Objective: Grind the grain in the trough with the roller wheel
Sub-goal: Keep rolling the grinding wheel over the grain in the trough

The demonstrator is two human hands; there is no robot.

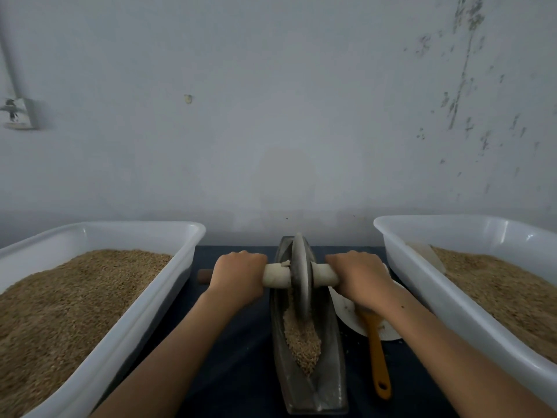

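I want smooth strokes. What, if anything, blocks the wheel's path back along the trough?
Nothing visible does. Only grain lies in the trough nearer than the wheel. The brush lies outside, right of it.

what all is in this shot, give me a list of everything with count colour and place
trough: 1, dark grey, centre of table
roller wheel: 1, grey disc on a pale axle, standing in the trough's far half
grain: 1 tan heap, in the trough, near side of the wheel
tubs: 2, white, left and right, each holding tan grain
plate: 1, white, right of trough
brush: 1, orange handle, lying on the plate
table cover: 1, dark blue
left hand: grips left axle end
right hand: grips right axle end
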